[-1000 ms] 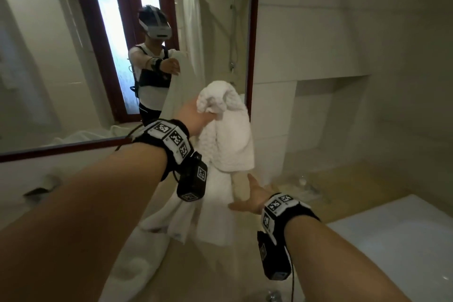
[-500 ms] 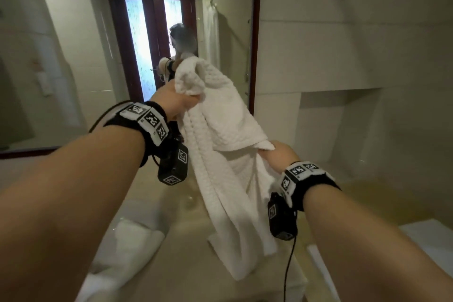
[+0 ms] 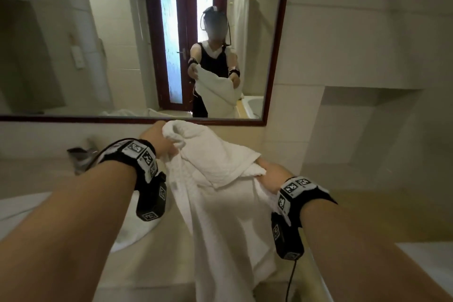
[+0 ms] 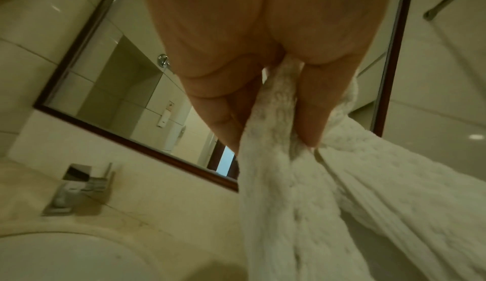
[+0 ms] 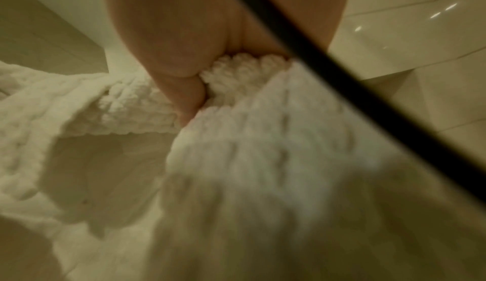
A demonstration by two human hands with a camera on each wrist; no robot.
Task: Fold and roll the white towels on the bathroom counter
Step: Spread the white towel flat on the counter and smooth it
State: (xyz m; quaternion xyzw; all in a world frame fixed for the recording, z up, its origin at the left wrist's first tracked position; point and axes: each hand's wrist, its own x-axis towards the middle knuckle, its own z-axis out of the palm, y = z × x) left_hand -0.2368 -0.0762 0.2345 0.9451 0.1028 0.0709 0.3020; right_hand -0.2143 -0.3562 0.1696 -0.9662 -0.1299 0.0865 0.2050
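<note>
both hands (image 3: 157, 141) gripping white towel (image 3: 220, 203)

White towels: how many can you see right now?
2. One white towel hangs between the left hand and right hand, both gripping it. A second towel lies on the counter under the left forearm. More may be hidden.

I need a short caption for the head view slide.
Both hands, left and right, hold a white towel before the mirror.

Bare forearms wear black wrist straps (image 3: 144, 154) with white coded marker tiles, a black camera box (image 3: 151, 200) hanging under each.
</note>
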